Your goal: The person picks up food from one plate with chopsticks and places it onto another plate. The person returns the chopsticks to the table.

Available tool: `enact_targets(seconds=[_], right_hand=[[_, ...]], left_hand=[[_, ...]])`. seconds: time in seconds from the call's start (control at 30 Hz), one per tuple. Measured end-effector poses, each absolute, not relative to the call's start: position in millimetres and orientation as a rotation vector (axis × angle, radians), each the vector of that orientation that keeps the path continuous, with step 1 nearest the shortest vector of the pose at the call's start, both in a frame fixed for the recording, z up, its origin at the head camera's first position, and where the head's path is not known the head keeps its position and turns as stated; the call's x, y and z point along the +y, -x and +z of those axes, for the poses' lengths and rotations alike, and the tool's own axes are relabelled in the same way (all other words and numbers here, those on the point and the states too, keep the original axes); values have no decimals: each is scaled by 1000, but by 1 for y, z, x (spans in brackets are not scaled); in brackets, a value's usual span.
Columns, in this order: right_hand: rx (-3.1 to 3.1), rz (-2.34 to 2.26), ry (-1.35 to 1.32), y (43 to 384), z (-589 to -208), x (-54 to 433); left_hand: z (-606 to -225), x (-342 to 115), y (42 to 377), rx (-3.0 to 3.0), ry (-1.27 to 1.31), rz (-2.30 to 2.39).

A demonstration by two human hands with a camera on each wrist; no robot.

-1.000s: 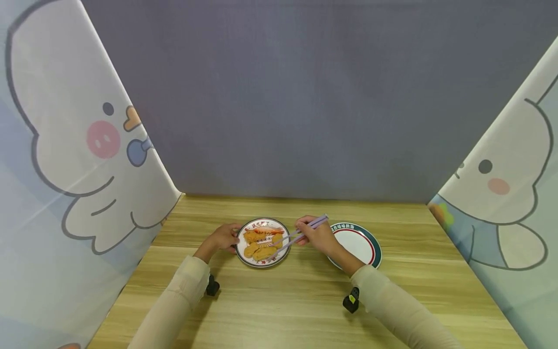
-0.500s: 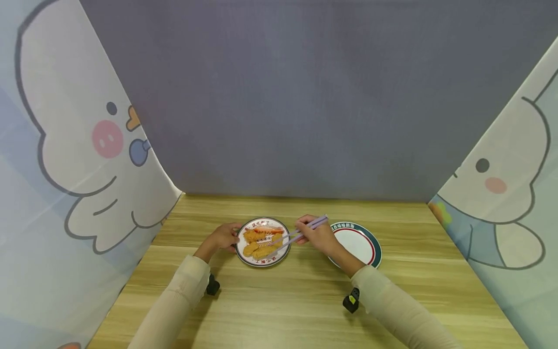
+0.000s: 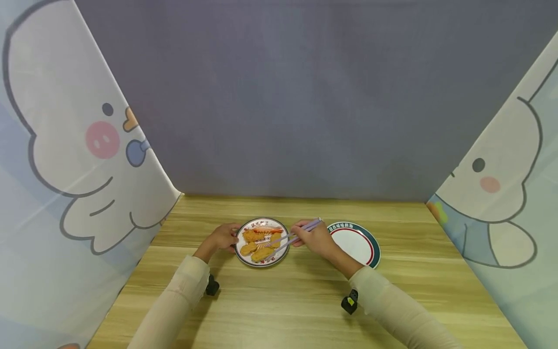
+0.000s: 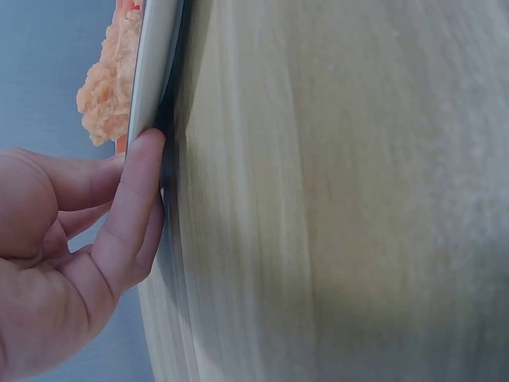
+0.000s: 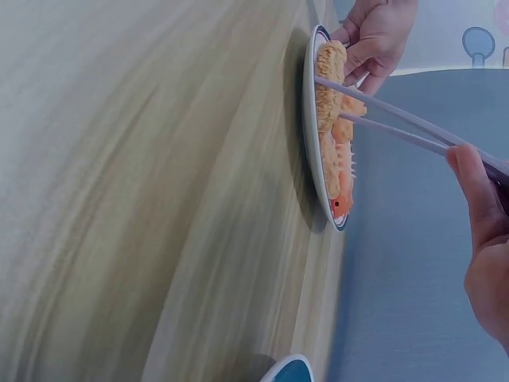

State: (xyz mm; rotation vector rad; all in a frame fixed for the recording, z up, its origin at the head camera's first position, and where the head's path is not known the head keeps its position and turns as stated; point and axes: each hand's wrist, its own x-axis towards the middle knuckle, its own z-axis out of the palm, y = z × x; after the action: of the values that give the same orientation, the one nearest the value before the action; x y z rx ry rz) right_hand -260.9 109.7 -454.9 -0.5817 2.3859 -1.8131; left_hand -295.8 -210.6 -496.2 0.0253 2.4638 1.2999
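Note:
A white patterned plate (image 3: 241, 248) sits left of the table's middle, bearing several golden fried food pieces (image 3: 262, 254) and a red shrimp (image 5: 342, 204). At its left rim, my left hand (image 3: 223, 237) pinches the edge, thumb above and fingers partly beneath, as the left wrist view shows. My right hand (image 3: 318, 241) holds a pair of lilac chopsticks (image 5: 406, 119) between thumb and fingers. Their tips reach over the plate, apart, around the near right fried piece; whether they grip it I cannot tell.
A second plate (image 3: 355, 245), white with a green rim and red ring, lies to the right, partly under my right forearm. The wooden table (image 3: 279, 310) ends at a grey back panel (image 3: 279, 106). Cartoon-printed panels (image 3: 78, 116) flank both sides.
My right hand has moved slightly left, and the chopsticks have shifted left with it. The near fried pieces have shifted a little on the plate. My left hand stays at the rim.

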Motion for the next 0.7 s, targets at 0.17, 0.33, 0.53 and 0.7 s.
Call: enact_targets(seconds=[0.17,0.33,0.53,0.7], right_hand=[[2401,-1888,491,257,-452,108],[2392,-1917,478,254,-448,110],[2379,-1983,443,254,-444,115],[2359,-2049,459,259,-449,123]], left_hand=[[-500,-212,297,2470,-17,1298],[-499,-211,296,2464,-15,1295],[-494,-211,293,2472,-10,1280],[-494,-211,293,2468,-14,1275]])
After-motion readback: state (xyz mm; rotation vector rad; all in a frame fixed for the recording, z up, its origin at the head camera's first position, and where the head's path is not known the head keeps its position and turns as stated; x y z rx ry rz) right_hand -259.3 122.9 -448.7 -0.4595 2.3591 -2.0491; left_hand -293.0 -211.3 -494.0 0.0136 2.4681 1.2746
